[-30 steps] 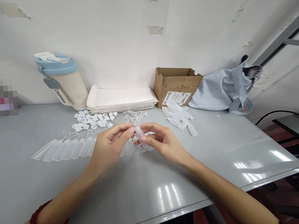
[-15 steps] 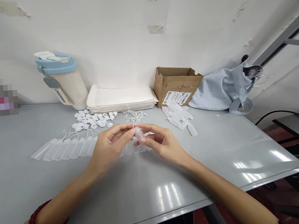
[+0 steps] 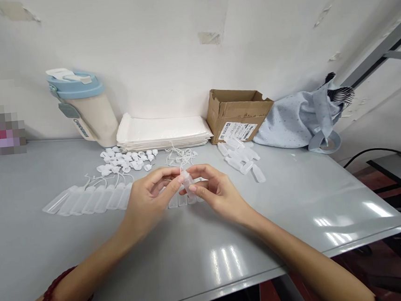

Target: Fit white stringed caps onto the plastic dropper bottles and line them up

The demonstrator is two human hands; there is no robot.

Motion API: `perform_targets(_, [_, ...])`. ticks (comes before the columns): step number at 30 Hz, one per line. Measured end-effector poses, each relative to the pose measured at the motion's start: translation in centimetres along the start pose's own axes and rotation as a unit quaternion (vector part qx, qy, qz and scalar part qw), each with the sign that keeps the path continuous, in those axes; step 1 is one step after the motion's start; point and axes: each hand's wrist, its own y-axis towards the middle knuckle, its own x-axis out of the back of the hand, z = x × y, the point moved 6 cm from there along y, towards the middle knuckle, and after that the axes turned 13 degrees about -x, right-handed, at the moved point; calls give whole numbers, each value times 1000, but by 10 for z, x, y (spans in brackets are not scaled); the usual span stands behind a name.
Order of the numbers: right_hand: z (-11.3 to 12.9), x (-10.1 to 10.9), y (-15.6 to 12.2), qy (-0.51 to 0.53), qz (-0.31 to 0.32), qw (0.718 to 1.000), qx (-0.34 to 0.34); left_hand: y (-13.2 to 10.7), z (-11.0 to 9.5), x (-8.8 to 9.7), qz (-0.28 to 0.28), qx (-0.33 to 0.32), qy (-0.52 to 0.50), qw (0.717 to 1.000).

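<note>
A small translucent plastic bottle (image 3: 188, 182) is held tilted above the table, between both hands. My right hand (image 3: 220, 188) is closed round its body, thumb in front and fingers behind. With thumb and index finger, my left hand (image 3: 151, 197) pinches a thin white cord (image 3: 181, 168) at the bottle's neck; the exact grip is partly hidden by the fingertips. Behind the hands lie loose white cords (image 3: 182, 156). A row of similar bottles (image 3: 95, 199) with cords attached lies to the left and continues beneath my hands, where it is partly covered.
White caps (image 3: 127, 161) lie scattered at back left. More small bottles (image 3: 241, 156) are heaped before a cardboard box (image 3: 239, 112). Along the wall stand a tumbler (image 3: 86, 109), a stack of white envelopes (image 3: 163, 130) and a light-blue fabric bag (image 3: 289, 121). The grey table (image 3: 312, 187) ends at front right.
My left thumb and fingers have shifted slightly to the right, closer against the bottle's neck. The right hand keeps its hold on the bottle almost unmoved.
</note>
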Motion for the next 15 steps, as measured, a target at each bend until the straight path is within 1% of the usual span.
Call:
perform_targets(3, [4,1,-1,14,5,1000,13,-1,-2,-2,13,-21,-10,1000])
perform_targets(6, [4,2,1,72,37,997,-5,0,-9,-3,36,-88,27,995])
perform_targets(10, [-1,0,4,184,116,973,-72,-1,-17,-7,91,-200,133,966])
perform_targets(12, [-3,-2,4,214,144,961,-99,-2,-20,-8,103,-236,172,951])
perform_targets(15, [-3,-4,4,231,164,953,-108,-3,-23,-9,104,-273,209,933])
